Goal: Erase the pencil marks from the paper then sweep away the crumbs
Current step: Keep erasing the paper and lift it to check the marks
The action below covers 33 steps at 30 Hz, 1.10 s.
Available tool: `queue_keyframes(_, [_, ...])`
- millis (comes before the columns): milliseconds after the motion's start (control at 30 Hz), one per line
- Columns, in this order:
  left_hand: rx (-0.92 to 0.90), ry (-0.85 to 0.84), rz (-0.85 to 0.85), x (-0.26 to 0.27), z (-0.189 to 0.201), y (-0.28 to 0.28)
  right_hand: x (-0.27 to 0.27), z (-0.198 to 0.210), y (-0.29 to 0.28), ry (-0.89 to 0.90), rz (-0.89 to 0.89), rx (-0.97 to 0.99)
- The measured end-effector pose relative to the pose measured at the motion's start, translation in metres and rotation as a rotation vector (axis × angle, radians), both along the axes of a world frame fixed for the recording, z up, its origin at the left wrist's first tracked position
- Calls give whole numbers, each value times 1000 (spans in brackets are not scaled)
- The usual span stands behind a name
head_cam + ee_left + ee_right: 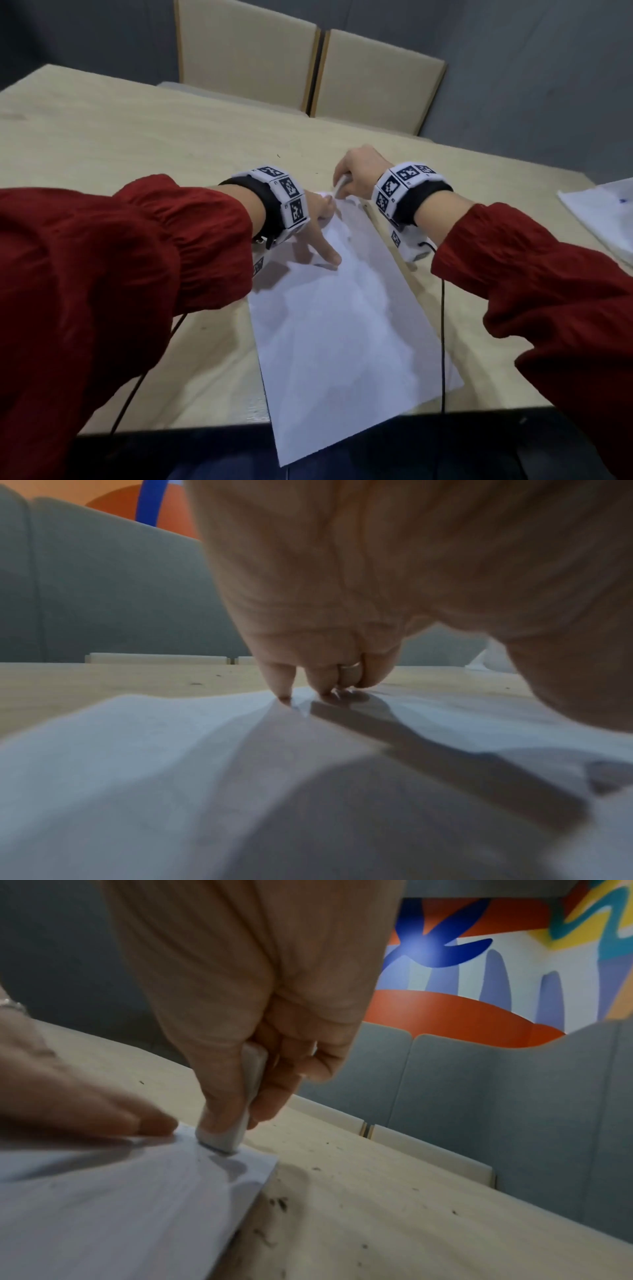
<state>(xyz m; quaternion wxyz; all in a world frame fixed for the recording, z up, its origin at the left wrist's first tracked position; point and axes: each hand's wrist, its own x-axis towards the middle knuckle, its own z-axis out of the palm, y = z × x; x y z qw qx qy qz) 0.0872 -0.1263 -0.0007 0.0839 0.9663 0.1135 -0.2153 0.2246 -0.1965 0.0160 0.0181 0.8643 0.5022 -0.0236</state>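
A white sheet of paper [342, 325] lies on the wooden table [137, 144], its near end hanging over the front edge. My left hand [318, 233] presses it flat at the far end with straight, spread fingers [284, 688]. My right hand [356, 171] pinches a white eraser [232, 1123] between thumb and fingers, its lower end on the paper's [103, 1204] far corner. The eraser [339, 186] shows beside my left fingertips in the head view. Dark eraser crumbs [277, 1204] lie on the table just off the paper's right edge.
Two beige chairs [308, 68] stand pushed in at the table's far side. More white paper [603, 216] lies at the right edge. Black cables [442, 342] run from both wrists over the front edge. Scattered crumbs [414, 1190] dot the table [411, 1231] to the right.
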Motion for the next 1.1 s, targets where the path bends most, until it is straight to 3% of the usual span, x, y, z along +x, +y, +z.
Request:
queue_keyframes(133, [123,-15,-45,11,-9,-16,0,3,-5,-24,-1,-21])
queue_keyframes(367, [156,-74,-60,8,-7,-22,-15,-4,-40,-108,-12,89])
queue_keyframes(467, [164,-69,-39,8,-5,-23,-30,0,-63,-158,48,-3])
queue_keyframes(700, [175,-50,-57,6,-6,-21,-59,12,-144,-28,117,-168])
queue_keyframes(767, [172,-35,-61,6,-5,-22,-60,15,-138,-43,101,-177])
queue_keyframes(933, [137,-103,-92,-1,5,-30,-47,1,-94,-24,6,18])
queue_keyframes(1100, [206,-167,19,-1,13,-24,-36,-8,-48,-52,-70,104])
